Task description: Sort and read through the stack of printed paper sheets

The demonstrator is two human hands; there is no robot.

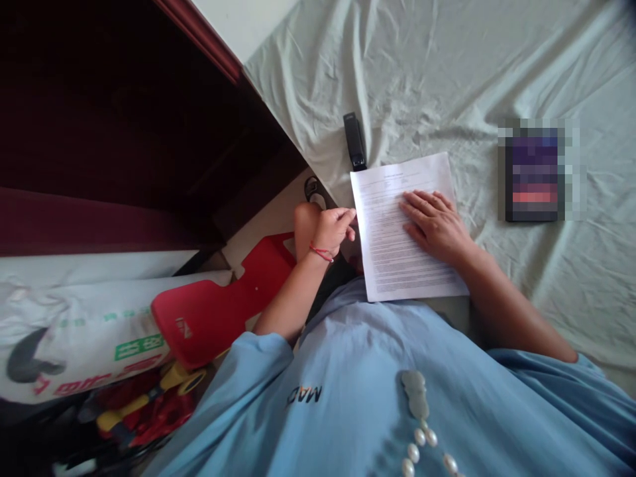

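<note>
A printed sheet of paper (pixel 405 228) is laid on the pale green bedsheet (pixel 447 79) at the bed's edge, its long axis running away from the person, tilted slightly left at the top. It is pressed flat by the right hand (pixel 434 225), fingers spread open. Its left edge is pinched by the left hand (pixel 334 228), fingers curled. A black stapler (pixel 354 140) lies just beyond the top corner, lengthwise the same way

Left hand (pixel 334 228) curled, fingertips pinched, wrist bent, right hand (pixel 434 225) flat, fingers spread, palm down
</note>
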